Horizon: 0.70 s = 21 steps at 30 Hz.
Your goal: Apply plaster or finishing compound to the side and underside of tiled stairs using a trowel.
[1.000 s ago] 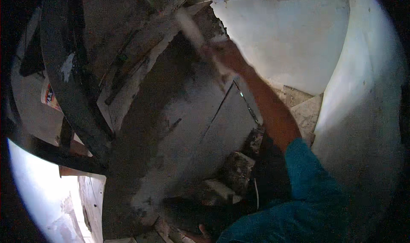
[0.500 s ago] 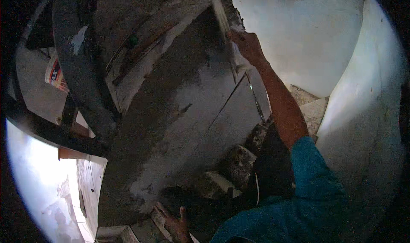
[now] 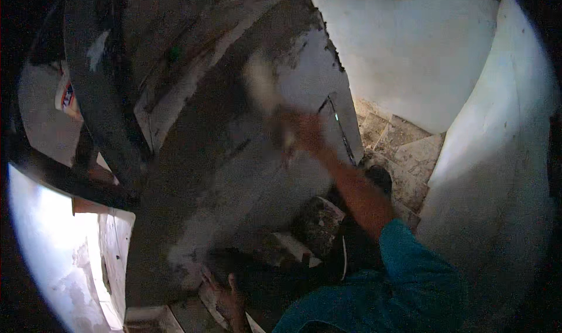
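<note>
My right hand (image 3: 301, 128) is closed around a pale, flat-looking tool (image 3: 261, 86), smeared by motion, so its exact kind does not show. The tool is over the upper middle of a large grey cement surface (image 3: 252, 175), which has darker, damp-looking bands along its left and upper parts. A thin dark, straight-edged strip (image 3: 341, 125) lies along the surface's right side, just beyond my right forearm. Low in the picture, my left hand (image 3: 227, 298) is open, thumb and fingers apart, by the surface's lower edge. Whether it presses on that edge is hard to tell in the shadow.
Rough blocks (image 3: 319, 225) lie in shadow below the surface. Dirty tiled steps (image 3: 404, 151) run down the right, beside a white wall (image 3: 410, 52). A dark curved beam (image 3: 105, 93) stands at the left, with a white bucket (image 3: 67, 96) behind it.
My right hand and the tool have swept down and to the left across the cement surface, away from its upper right edge. My left hand stays nearly in place, still open.
</note>
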### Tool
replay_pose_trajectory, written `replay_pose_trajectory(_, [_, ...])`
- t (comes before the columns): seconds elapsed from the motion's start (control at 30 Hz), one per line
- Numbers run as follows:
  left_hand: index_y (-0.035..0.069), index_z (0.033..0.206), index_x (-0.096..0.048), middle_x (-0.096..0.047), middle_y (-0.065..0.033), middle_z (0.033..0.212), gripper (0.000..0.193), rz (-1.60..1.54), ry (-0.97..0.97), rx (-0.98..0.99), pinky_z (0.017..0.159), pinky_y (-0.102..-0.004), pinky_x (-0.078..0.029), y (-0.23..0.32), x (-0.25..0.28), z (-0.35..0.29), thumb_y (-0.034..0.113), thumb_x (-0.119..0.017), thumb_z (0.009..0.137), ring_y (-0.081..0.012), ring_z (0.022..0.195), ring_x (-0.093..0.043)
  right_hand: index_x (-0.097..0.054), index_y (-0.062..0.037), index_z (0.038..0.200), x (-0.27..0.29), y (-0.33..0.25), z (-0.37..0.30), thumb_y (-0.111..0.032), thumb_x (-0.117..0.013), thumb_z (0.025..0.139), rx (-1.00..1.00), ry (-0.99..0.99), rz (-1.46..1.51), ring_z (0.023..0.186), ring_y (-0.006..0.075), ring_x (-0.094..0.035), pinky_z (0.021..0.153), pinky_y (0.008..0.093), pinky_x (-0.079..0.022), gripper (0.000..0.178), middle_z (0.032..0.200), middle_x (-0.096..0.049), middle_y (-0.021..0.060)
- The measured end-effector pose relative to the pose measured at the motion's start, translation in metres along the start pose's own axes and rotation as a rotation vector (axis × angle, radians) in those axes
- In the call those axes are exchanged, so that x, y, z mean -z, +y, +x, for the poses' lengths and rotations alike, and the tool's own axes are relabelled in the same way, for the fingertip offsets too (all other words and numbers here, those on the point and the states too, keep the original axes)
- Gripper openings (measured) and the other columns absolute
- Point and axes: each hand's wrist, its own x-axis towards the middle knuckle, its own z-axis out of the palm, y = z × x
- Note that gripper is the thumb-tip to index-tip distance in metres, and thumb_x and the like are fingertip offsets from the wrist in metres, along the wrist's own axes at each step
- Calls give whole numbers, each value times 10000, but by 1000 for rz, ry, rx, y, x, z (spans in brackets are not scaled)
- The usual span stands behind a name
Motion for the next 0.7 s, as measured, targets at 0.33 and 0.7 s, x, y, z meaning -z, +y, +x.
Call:
replay_pose_trajectory(0.33, [105,1337,-298,-182,-203,1393,675,20,239,-118,1001,-524,-219,-46,25,-9,484,-506,819,-385,1268,-209,-629,-22,1002,42,-26,49,-331,-489,876,-340,-146,985,547,140,-549,543,280,-451,362,650,-605,93])
replay_pose_trajectory(0.7, [104,1308,-362,-217,-187,1390,636,-146,282,-40,991,-511,-251,-27,37,-11,454,-538,808,-382,1269,-220,-482,-86,1207,83,-211,-26,-427,-538,826,242,-1027,837,878,307,-586,782,405,-447,515,989,-598,174])
